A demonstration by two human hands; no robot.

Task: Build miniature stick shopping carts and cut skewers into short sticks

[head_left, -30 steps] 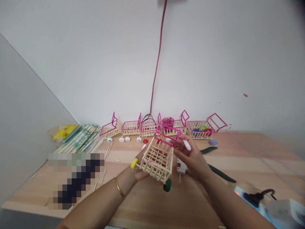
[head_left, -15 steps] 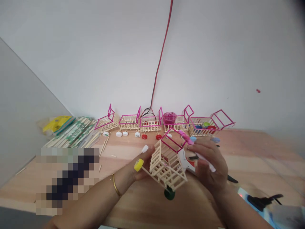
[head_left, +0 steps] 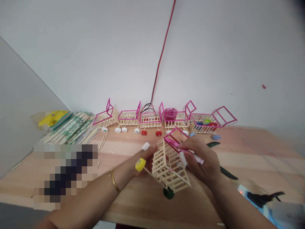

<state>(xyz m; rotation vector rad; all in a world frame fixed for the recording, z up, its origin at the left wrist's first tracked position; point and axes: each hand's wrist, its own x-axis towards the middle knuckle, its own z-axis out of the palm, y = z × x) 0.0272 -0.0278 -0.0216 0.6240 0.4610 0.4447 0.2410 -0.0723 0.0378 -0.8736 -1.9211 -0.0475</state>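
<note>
My left hand (head_left: 141, 165) is closed round the far side of a miniature shopping cart (head_left: 168, 173), tilted in the air above the table. Its body is pale wooden sticks, its handle frame is magenta, and yellow, white and dark green bottle caps serve as wheels. Most of the left fingers are hidden behind it. Pinched in my right hand (head_left: 202, 159) is a pale-handled paintbrush (head_left: 198, 158) whose pink-coated head touches or nearly touches the magenta frame. A cup of magenta paint (head_left: 170, 115) sits at the back, in or just behind one of the standing carts.
Several similar carts (head_left: 128, 118) stand along the wall. Bundled wooden sticks (head_left: 71, 128) and a yellow packet (head_left: 54, 119) lie at left. A dark green blade-like piece (head_left: 228, 172) and a power strip (head_left: 250, 200) with a black plug are at right. A red-black cable (head_left: 160, 60) hangs down the wall.
My right hand has moved left and slightly down, bringing the brush head from the frame's right end to its lower left bar. The cart has tilted slightly in my left hand.
</note>
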